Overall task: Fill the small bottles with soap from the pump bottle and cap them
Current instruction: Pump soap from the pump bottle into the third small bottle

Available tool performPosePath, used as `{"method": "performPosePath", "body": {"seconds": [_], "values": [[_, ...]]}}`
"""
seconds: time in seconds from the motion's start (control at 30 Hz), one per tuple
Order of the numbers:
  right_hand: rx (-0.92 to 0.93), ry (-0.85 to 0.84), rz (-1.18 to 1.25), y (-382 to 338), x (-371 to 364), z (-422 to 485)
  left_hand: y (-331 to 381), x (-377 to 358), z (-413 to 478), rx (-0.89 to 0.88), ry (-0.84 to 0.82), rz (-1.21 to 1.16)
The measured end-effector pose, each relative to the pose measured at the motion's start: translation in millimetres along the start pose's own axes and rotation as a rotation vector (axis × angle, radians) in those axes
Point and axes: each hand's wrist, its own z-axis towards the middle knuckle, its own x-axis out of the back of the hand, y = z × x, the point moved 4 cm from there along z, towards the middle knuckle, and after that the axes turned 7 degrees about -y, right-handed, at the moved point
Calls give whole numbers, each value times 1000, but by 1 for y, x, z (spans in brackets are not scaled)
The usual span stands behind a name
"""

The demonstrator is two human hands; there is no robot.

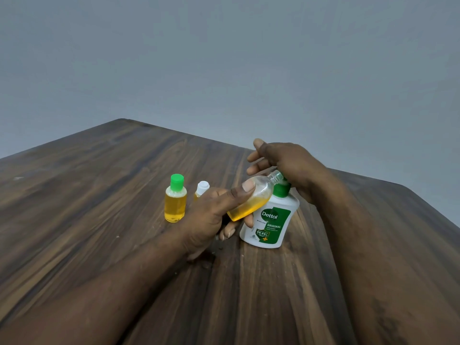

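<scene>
- pump bottle [271,220]: white, green label reading "Dettol Original", standing upright on the wooden table [99,207]. It is the landmark for everything below.
- right hand [288,163]: on top of the pump bottle, palm over the pump head, which is hidden under it. Fingers [256,158] are straight, loosely spread and point left, curled around nothing. Only the green collar [282,190] shows below the palm.
- left hand [211,212]: just left of the pump bottle, gripping the open small bottle [256,195]. Thumb [245,189] lies along its upper side and the other fingers are curled under it, with fingertips showing below near the pump bottle's base.
- open small bottle: clear, no cap, tilted, held off the table against the front upper left of the pump bottle. Its mouth points up and right, right at the green nozzle under the right palm; cannot tell if they touch. It is partly filled, with yellow soap pooled in the low end.
- green-capped bottle [175,199]: upright on the table, well left of the pump bottle, full of yellow soap, cap on.
- white-capped bottle [202,188]: upright between the green-capped bottle and the pump bottle, mostly hidden behind the left hand. White cap and a bit of yellow show.
- grey wall [224,58] behind the table.
</scene>
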Motion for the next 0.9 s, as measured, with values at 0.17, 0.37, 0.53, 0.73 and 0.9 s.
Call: {"method": "performPosePath", "body": {"seconds": [0.17, 0.37, 0.53, 0.73, 0.9], "values": [[39, 51, 32, -10, 12, -3, -1, 0, 0, -1, -15, -16], [58, 172, 51, -10, 14, 0, -1, 0, 0, -4, -11, -16], [3, 22, -43, 0, 1, 2, 0, 1, -1, 1, 13, -6], [-31, -10, -38, 1, -4, -1, -2, -1, -1, 8, -2, 9], [43, 39, -1, -5, 3, -2, -1, 0, 0, 0, -7, -9]]}}
